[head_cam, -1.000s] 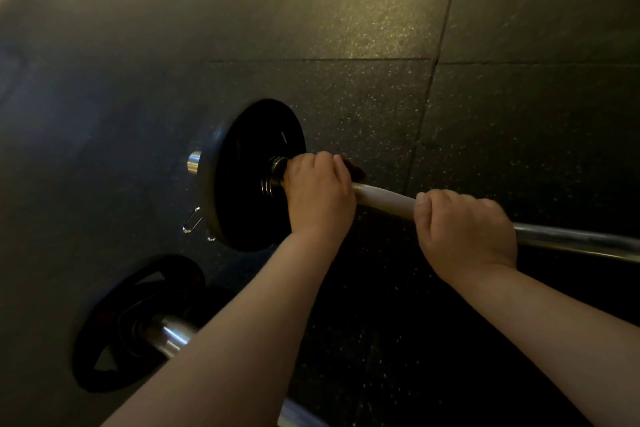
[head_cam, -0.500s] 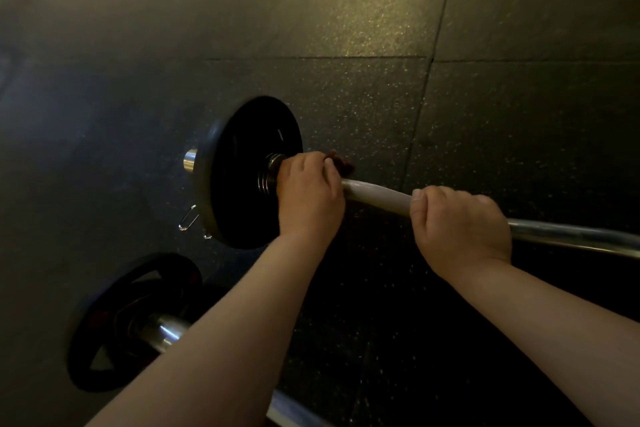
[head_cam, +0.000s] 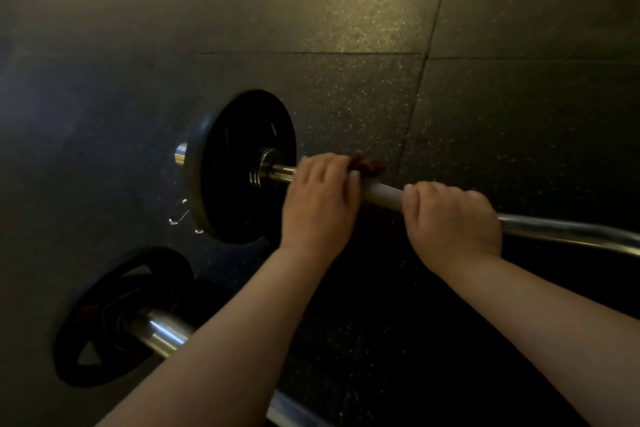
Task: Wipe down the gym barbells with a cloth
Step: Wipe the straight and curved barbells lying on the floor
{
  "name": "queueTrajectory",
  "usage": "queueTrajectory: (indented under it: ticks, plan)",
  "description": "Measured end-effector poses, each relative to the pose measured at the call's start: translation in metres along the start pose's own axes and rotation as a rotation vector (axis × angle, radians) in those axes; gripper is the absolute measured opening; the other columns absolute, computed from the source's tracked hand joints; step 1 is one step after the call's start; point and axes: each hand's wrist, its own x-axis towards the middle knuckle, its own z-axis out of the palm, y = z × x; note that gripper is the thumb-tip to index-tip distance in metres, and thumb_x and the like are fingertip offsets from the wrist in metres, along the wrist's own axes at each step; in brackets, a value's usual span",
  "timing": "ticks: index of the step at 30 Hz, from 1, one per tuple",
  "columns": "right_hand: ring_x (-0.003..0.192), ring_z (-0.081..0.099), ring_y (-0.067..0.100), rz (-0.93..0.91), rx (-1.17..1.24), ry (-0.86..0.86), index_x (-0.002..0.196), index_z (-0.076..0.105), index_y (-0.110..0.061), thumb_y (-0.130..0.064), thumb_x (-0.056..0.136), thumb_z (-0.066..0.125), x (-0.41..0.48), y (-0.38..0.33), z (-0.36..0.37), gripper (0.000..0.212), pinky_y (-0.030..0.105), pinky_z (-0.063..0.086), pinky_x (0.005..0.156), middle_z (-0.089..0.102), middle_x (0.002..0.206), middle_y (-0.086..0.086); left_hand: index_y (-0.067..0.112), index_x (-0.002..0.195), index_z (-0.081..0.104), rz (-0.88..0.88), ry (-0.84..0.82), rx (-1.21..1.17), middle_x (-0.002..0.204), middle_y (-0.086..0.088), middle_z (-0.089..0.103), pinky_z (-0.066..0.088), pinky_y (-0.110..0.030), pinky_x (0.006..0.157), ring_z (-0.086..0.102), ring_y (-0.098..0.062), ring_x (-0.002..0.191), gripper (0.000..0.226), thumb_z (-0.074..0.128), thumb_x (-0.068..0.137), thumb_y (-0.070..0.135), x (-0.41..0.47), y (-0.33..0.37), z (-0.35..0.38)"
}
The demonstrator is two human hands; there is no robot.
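The left hand [head_cam: 318, 199] squeezes the dark red cloth [head_cam: 369, 165] around the barbell bar [head_cam: 382, 192], near the black weight plate [head_cam: 239, 166]. The right hand [head_cam: 452, 222] grips the bar too. Most of the bar stretches rightward.

dim, warm light from top left; edges bowed.

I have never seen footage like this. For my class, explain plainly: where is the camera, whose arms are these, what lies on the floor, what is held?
No machine: one camera, worn on a person's head, looks down at their bare arms. The left hand grips a dark red cloth against a barbell, near its black weight plate. The right hand grips the same barbell. A second barbell lies nearer on the dark rubber floor; a metal clip lies by the first plate.
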Motion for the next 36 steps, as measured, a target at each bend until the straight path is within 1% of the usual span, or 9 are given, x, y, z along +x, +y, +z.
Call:
queueTrajectory:
  ticks: [3,6,10,16,20,23,28,32,36]
  plan:
    - [0.063,0.054,0.015,-0.006,-0.057,0.023,0.091,0.057,-0.026,-0.044,0.104,0.016,-0.001,0.000,0.003,0.047,0.035,0.042,0.064,0.055,0.075,-0.007,0.018,0.125,0.060,-0.266,0.045,-0.127,0.131,0.000,0.057,0.035,-0.044,0.116,0.043,-0.019,0.133,0.030,0.042,0.107,0.033,0.005,-0.001,0.001]
    - [0.062,0.053,0.013,0.005,-0.062,0.000,0.092,0.057,-0.026,-0.044,0.103,0.014,-0.001,-0.001,0.004,0.048,0.035,0.043,0.064,0.054,0.075,-0.008,0.015,0.124,0.061,-0.356,0.090,-0.196,0.133,-0.003,0.056,0.017,-0.039,0.126,0.034,-0.022,0.140,0.027,0.043,0.107,0.026,0.005,0.026,0.011]
    - [0.064,0.053,0.014,0.025,-0.079,-0.016,0.092,0.056,-0.026,-0.045,0.103,0.013,0.001,-0.004,0.005,0.048,0.036,0.042,0.066,0.054,0.076,-0.007,0.015,0.122,0.061,-0.173,0.111,-0.178,0.130,-0.004,0.058,0.023,-0.052,0.124,0.031,-0.025,0.142,0.031,0.039,0.103,0.027,-0.012,0.051,0.028]
    - [0.063,0.052,0.012,-0.010,-0.009,-0.034,0.088,0.053,-0.027,-0.046,0.103,0.014,-0.001,0.003,0.001,0.046,0.037,0.047,0.068,0.052,0.074,-0.008,0.020,0.143,0.048,0.131,0.041,-0.028,0.148,0.001,0.048,0.023,-0.046,0.125,0.024,-0.022,0.150,0.039,0.044,0.106,0.029,-0.032,0.014,0.019]
    - [0.064,0.053,0.013,-0.033,-0.022,-0.006,0.090,0.053,-0.026,-0.045,0.103,0.013,-0.005,0.006,0.000,0.046,0.037,0.045,0.066,0.054,0.077,-0.008,0.017,0.142,0.050,-0.026,0.089,-0.031,0.147,-0.002,0.050,0.007,-0.036,0.127,0.028,-0.021,0.147,0.041,0.037,0.106,0.033,-0.020,0.009,0.017]
    - [0.067,0.054,0.014,-0.004,-0.055,-0.004,0.092,0.053,-0.027,-0.044,0.103,0.013,-0.004,0.002,0.002,0.044,0.036,0.042,0.067,0.054,0.079,-0.007,0.011,0.134,0.053,-0.131,0.116,-0.079,0.138,-0.007,0.051,0.019,-0.051,0.126,0.021,-0.025,0.144,0.039,0.038,0.101,0.025,-0.019,0.042,0.026]
    - [0.072,0.051,0.013,-0.029,-0.154,-0.093,0.098,0.053,-0.028,-0.039,0.096,0.017,-0.003,0.004,0.003,0.038,0.033,0.041,0.069,0.051,0.085,-0.007,0.011,0.141,0.048,0.292,0.050,0.189,0.137,-0.005,0.051,0.027,-0.055,0.123,0.036,-0.027,0.137,0.047,0.046,0.096,0.025,-0.030,0.058,0.033]
    - [0.073,0.054,0.014,-0.005,-0.055,-0.011,0.100,0.054,-0.028,-0.045,0.103,0.021,-0.006,0.006,0.004,0.037,0.035,0.044,0.070,0.056,0.087,-0.007,0.020,0.138,0.049,0.129,0.041,0.025,0.143,0.000,0.052,0.026,-0.051,0.123,0.032,-0.027,0.147,0.036,0.039,0.106,0.031,-0.029,0.031,0.028]
    - [0.080,0.059,0.015,0.012,-0.011,-0.021,0.108,0.055,-0.026,-0.047,0.104,0.020,-0.008,0.004,0.001,0.041,0.036,0.047,0.074,0.060,0.095,-0.005,0.011,0.123,0.061,0.001,0.075,0.027,0.127,-0.009,0.062,0.034,-0.049,0.118,0.050,-0.031,0.129,0.038,0.035,0.103,0.030,-0.014,0.044,0.029]
